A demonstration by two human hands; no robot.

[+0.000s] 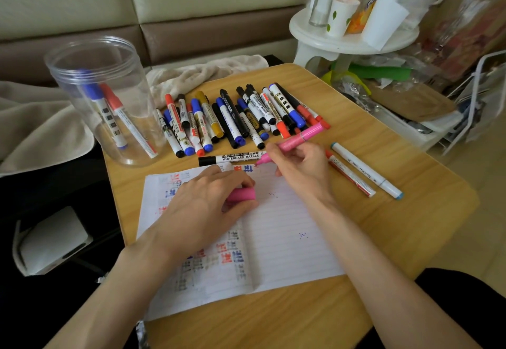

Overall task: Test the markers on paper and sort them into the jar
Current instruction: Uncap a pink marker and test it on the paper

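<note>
My right hand (299, 167) grips an uncapped pink marker (299, 137), its tip touching the top edge of the lined paper (287, 239). My left hand (208, 203) rests on the paper and holds the pink cap (242, 194) in its curled fingers. A clear plastic jar (101, 99) stands at the table's far left with a blue and a red marker inside. A pile of several markers (232, 118) lies behind the paper. A black whiteboard marker (230, 158) lies just above the paper.
Two markers, one red-tipped (350, 174) and one blue-capped (367, 170), lie to the right of my right hand. The wooden table (410, 225) ends at the right. A white stool (350, 39) with cups stands behind it, and a beige blanket (41, 129) lies at left.
</note>
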